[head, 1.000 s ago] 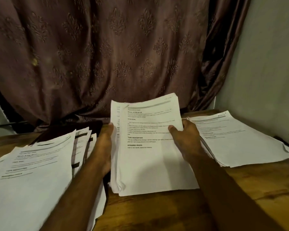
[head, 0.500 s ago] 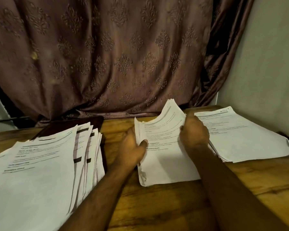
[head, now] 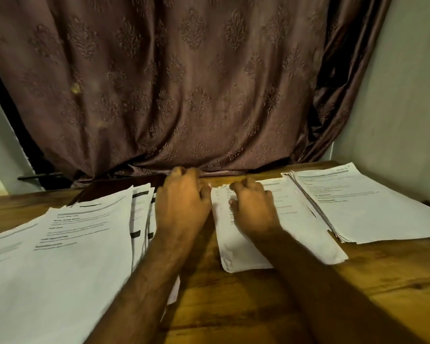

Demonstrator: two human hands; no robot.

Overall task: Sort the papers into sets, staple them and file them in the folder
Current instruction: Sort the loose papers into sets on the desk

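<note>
A thin set of printed papers [head: 305, 234] lies flat on the wooden table [head: 233, 306] in the middle. My right hand [head: 253, 209] rests palm down on its upper left part, fingers curled. My left hand [head: 181, 204] hovers just left of that set's edge, fingers bent, holding nothing; it is blurred. A large fanned pile of printed papers [head: 60, 256] covers the left of the table. Another stack of papers [head: 363, 209] lies at the right, its left edge over the middle set. No stapler shows.
A dark flat object [head: 104, 189], perhaps a folder, lies under the far end of the left pile. A brown patterned curtain [head: 184, 83] hangs behind the table. A pale wall [head: 407, 108] closes the right side.
The middle set, held up in both hands a second ago, has been lowered flat onto the table. My left hand has let go; my right hand now lies on top.
</note>
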